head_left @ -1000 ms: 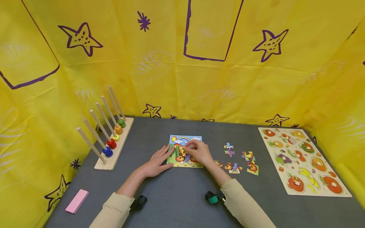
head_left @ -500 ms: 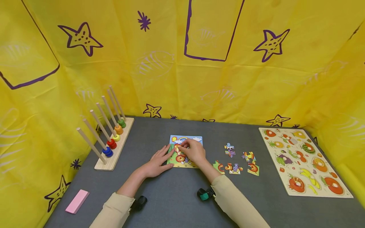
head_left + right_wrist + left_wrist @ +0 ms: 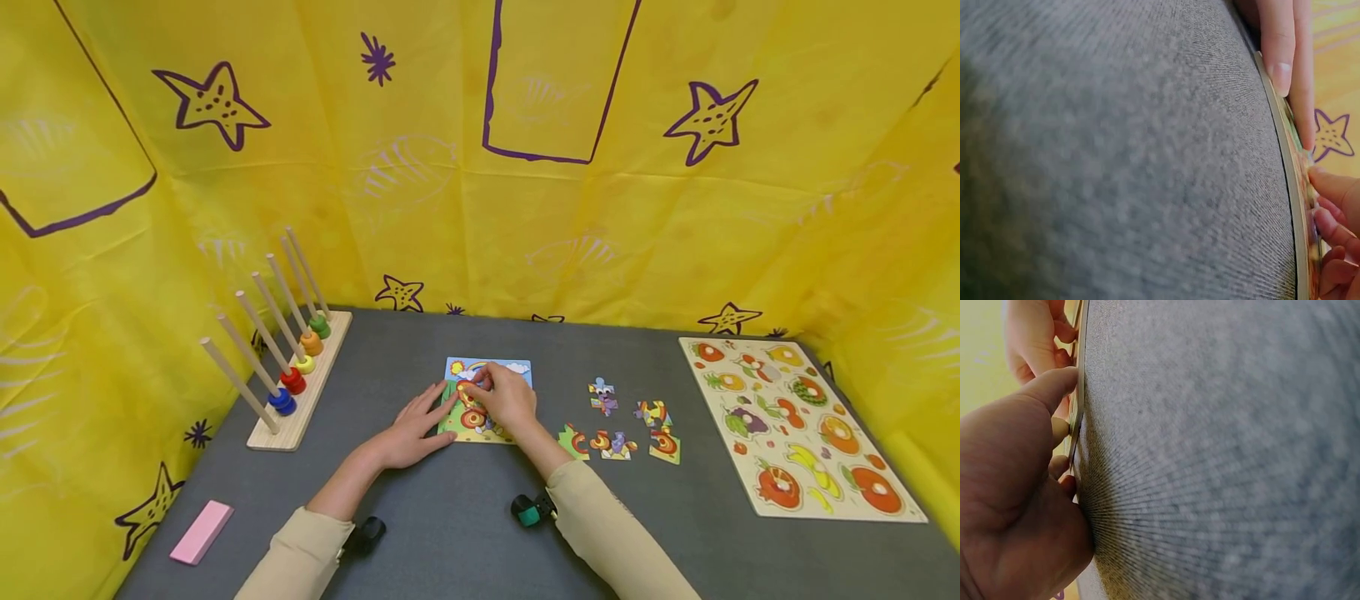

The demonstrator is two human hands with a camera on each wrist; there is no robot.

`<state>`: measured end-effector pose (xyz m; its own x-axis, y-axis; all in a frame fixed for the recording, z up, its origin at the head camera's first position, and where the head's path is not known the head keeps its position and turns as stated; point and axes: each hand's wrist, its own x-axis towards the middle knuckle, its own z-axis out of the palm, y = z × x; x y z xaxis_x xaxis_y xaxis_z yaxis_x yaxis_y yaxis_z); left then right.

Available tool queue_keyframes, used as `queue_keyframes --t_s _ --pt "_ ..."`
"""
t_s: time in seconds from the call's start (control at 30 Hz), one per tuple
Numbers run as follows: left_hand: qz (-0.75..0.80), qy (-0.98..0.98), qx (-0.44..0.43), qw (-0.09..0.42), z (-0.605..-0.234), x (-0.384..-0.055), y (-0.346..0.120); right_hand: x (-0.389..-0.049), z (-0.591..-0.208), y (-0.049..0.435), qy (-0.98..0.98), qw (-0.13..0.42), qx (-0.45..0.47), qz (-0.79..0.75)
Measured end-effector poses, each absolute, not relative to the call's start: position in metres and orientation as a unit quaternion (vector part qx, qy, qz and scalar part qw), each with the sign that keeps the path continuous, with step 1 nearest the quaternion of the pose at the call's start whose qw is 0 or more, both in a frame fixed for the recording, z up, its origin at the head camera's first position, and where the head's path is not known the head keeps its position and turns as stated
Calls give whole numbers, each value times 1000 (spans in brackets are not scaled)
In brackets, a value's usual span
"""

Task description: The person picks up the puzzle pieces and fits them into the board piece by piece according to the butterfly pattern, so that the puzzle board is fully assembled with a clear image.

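Note:
A small picture puzzle board (image 3: 491,437) with a sun, rainbow and clouds lies flat at mid-table. My left hand (image 3: 414,430) rests on its left side with fingers extended; in the left wrist view the thumb (image 3: 1060,384) meets the board's near edge. My right hand (image 3: 512,398) is over the board, thumb and index finger pinching a jigsaw piece (image 3: 464,390) at the upper left of the picture, partly hidden by the fingers. In the right wrist view the right fingertips (image 3: 1319,175) are right at the board's surface.
Several loose jigsaw pieces (image 3: 615,445) lie right of the board. A wooden fruit puzzle (image 3: 806,429) stands farther right. At left are a peg stand with coloured rings (image 3: 307,392) and a pink block (image 3: 202,532). Yellow cloth (image 3: 420,225) walls the table's back and sides.
My right hand has moved left and brought the jigsaw piece down into the picture's upper left, uncovering a loose green-edged piece by the forearm. The left hand has stayed in place.

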<state>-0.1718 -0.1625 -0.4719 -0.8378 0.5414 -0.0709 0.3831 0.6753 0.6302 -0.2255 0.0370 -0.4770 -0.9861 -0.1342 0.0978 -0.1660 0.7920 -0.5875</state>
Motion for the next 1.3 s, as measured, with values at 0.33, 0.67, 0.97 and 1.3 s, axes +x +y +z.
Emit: queue_keyframes --t_s 0.33,0.67,0.97,1.3 --pt "292 919 240 114 -474 -172 -158 -224 -482 49 -936 20 149 317" --pt "240 927 281 63 -471 -173 -155 -224 -483 60 -924 9 189 331" --pt "196 932 304 39 -468 -174 -151 -222 -482 59 -917 18 202 342" --pt "170 940 292 44 -463 -175 -148 -217 -478 84 -867 36 163 470"
